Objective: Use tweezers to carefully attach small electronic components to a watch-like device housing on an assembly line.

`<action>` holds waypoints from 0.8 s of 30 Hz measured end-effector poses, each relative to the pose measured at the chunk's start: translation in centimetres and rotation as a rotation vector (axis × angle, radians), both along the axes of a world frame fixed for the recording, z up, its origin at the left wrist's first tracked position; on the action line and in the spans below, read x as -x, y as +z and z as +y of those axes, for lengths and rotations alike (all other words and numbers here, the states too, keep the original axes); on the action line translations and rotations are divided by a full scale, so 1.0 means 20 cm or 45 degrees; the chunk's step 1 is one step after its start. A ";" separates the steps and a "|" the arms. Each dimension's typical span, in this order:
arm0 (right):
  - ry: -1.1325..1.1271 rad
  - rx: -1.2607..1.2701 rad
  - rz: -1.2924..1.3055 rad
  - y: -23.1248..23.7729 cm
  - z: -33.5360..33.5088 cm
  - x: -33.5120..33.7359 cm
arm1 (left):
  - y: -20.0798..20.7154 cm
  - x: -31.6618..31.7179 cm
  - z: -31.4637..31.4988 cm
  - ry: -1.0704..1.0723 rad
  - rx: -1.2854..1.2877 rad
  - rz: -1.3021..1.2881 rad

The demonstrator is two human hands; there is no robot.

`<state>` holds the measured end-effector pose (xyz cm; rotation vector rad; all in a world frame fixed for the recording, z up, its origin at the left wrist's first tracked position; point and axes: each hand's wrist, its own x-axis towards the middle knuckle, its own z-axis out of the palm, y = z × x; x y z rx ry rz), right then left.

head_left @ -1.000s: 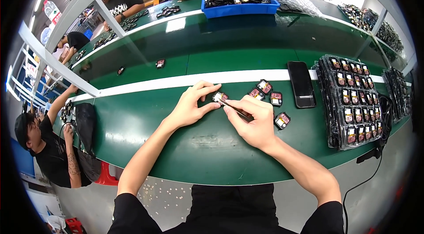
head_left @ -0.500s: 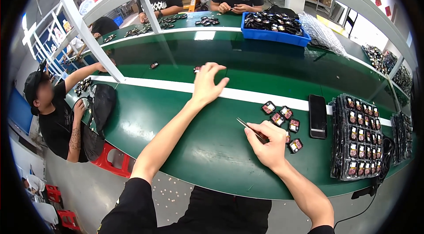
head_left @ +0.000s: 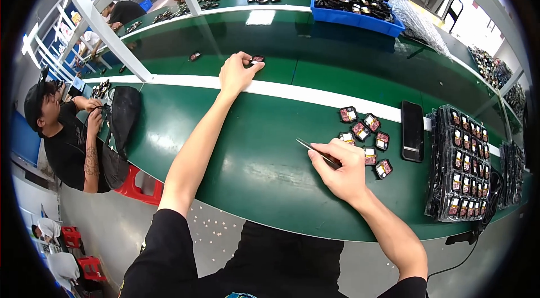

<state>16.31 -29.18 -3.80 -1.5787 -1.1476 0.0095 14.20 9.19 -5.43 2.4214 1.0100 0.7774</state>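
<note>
Black module at left fingers, grip unclear, grey tweezers clamped in right fingers

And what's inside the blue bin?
The blue bin holds a heap of small black pieces, some with pale patches. Its floor and whatever lies beneath the top layer are covered.

assembly workshop | green workbench | small modules | stacked trays | seated co-worker

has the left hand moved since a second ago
Yes. The left hand has moved forward, from the near side of the white strip to its far side.
</note>
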 end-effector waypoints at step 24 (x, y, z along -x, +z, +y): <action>-0.175 0.037 0.185 -0.03 0.01 -0.08 | 0.08 0.39 -0.58 -1.284 0.071 0.022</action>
